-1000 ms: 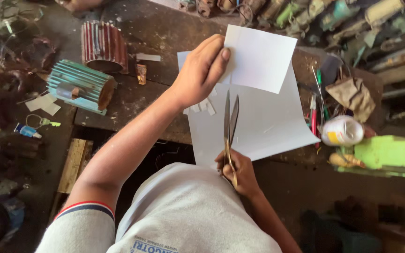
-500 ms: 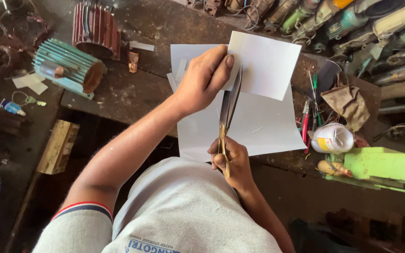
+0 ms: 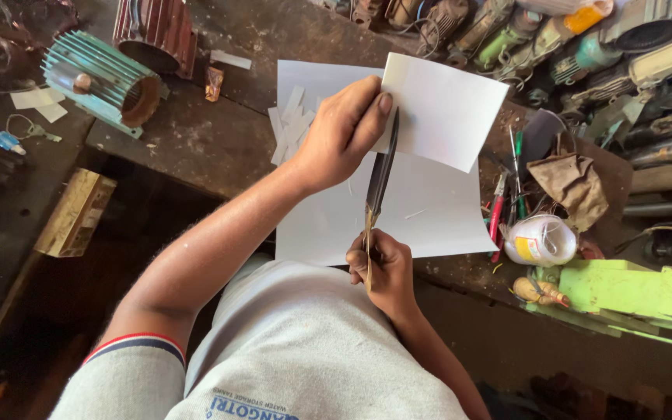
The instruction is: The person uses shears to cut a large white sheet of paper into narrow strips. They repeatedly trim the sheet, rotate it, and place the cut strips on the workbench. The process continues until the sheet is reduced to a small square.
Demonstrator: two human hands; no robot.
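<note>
The left hand [image 3: 344, 132] is pinching a white paper sheet [image 3: 449, 109] by its left edge, thumb on top, holding it above the workbench [image 3: 196, 140]. The right hand [image 3: 379, 264] is gripping the handles of long scissors [image 3: 379, 179], whose blades are nearly together and lying against that edge. A larger white sheet [image 3: 429, 210] is lying beneath, overhanging the bench's near edge, with cut paper strips [image 3: 289, 124] at its far left corner. Toward the right edge a white spool with a yellow-and-red label [image 3: 540, 239] is sitting beside red-handled pliers [image 3: 498, 214]. A teal finned motor casing [image 3: 103, 82] is resting at the left end of the dark, stained, cluttered workbench.
</note>
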